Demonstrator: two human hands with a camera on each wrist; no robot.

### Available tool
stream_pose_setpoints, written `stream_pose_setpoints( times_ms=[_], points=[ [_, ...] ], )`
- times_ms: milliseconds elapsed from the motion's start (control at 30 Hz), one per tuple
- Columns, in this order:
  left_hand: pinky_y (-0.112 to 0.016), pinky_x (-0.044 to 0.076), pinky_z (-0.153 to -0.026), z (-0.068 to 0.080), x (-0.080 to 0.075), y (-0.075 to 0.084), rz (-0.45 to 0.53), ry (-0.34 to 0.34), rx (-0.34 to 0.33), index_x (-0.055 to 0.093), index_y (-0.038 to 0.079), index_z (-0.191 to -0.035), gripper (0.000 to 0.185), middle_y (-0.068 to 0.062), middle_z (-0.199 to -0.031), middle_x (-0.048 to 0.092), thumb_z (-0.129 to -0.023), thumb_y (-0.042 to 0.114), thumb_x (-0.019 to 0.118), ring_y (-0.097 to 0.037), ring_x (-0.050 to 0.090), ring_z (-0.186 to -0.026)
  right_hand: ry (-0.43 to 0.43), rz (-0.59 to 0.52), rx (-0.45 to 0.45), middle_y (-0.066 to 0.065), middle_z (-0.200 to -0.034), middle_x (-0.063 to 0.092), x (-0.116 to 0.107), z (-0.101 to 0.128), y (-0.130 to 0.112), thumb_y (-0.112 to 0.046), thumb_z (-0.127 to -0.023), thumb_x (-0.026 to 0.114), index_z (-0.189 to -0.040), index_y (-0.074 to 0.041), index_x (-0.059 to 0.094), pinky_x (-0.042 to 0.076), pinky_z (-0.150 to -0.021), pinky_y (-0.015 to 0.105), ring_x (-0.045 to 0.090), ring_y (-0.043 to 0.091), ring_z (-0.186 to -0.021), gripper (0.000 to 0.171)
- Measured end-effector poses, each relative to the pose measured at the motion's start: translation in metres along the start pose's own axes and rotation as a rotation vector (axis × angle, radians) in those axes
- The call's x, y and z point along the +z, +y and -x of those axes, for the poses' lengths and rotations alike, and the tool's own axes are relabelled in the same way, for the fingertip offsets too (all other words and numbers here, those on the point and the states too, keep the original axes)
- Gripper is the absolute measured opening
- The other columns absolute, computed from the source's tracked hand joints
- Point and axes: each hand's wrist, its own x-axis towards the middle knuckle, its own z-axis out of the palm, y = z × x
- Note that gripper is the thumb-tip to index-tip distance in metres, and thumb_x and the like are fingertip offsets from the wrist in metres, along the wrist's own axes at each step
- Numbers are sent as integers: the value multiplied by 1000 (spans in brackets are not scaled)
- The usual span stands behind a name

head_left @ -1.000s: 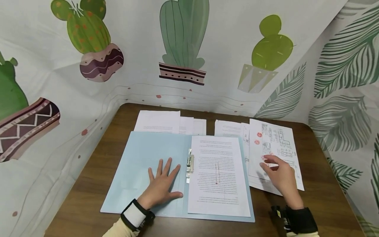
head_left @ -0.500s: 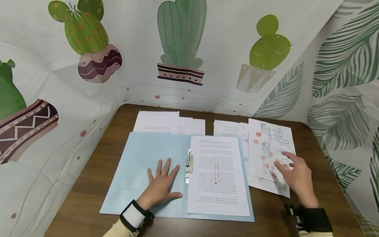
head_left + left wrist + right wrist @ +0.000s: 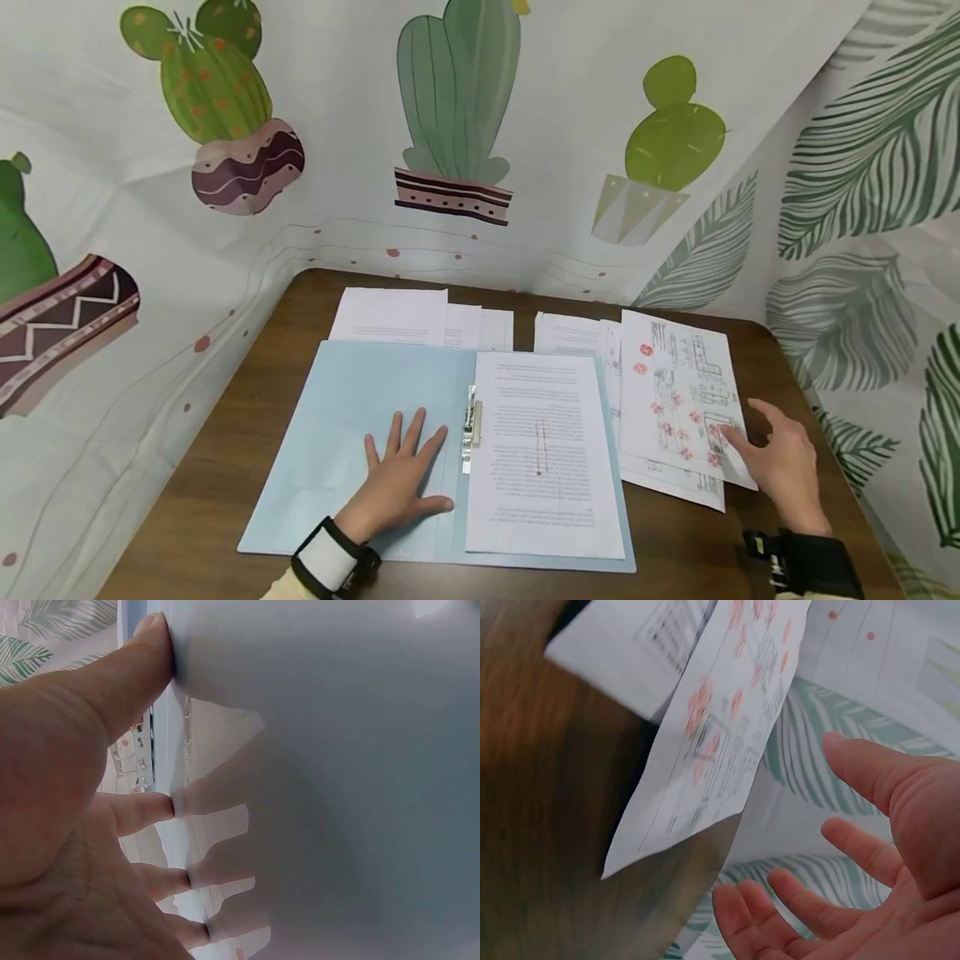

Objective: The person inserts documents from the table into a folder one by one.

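A light blue folder (image 3: 360, 383) lies open on the table, its metal clip (image 3: 472, 429) along the spine. On its right side sits a printed text page (image 3: 547, 508). My left hand (image 3: 399, 483) rests flat on the folder's left cover, fingers spread; the left wrist view shows its fingertips touching the smooth cover (image 3: 375, 765). To the right of the folder is a drawing sheet (image 3: 645, 400) with red stamps, overlapping other papers. Beside that sheet's lower right edge, my right hand (image 3: 787, 467) is loosely bent. The right wrist view shows it holding nothing, apart from the sheet (image 3: 705, 742).
Behind the folder, a left group of papers (image 3: 390, 312) and a right group (image 3: 570, 325) stick out from under it. A wooden table (image 3: 217, 450) carries everything. Fabric printed with cacti and leaves (image 3: 330, 167) hangs behind and at the sides.
My right hand has moved right, from over the stamped drawing to its right edge. The left hand stays on the folder. The head view has shifted slightly.
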Motion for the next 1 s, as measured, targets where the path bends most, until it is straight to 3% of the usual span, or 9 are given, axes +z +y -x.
stream_pose_setpoints(
  times_ms=[267, 567, 1000],
  points=[
    [-89, 2, -100, 3, 3, -2, -2, 1, -2, 49, 9, -153, 103, -28, -166, 21, -70, 57, 88, -59, 6, -150, -39, 14, 30, 45, -142, 39, 0, -1, 12, -32, -99, 68, -149, 8, 40, 36, -95, 74, 38, 64, -125, 70],
    [-88, 0, -101, -2, 2, 0, 6, 16, 8, 48, 10, -154, 102, -27, -167, 19, -71, 55, 88, -57, 3, -151, 1, 21, 13, 45, -140, 43, -3, -8, 18, -30, -99, 68, -147, 9, 41, 39, -91, 73, 45, 63, -121, 68],
    [-89, 2, -101, -2, -2, 2, 4, -5, 6, 49, 9, -153, 101, -28, -166, 20, -72, 53, 89, -58, 6, -151, -18, 7, 58, 44, -142, 42, -2, -9, 17, -32, -99, 66, -151, 6, 39, 43, -88, 71, 49, 62, -117, 70]
  ],
)
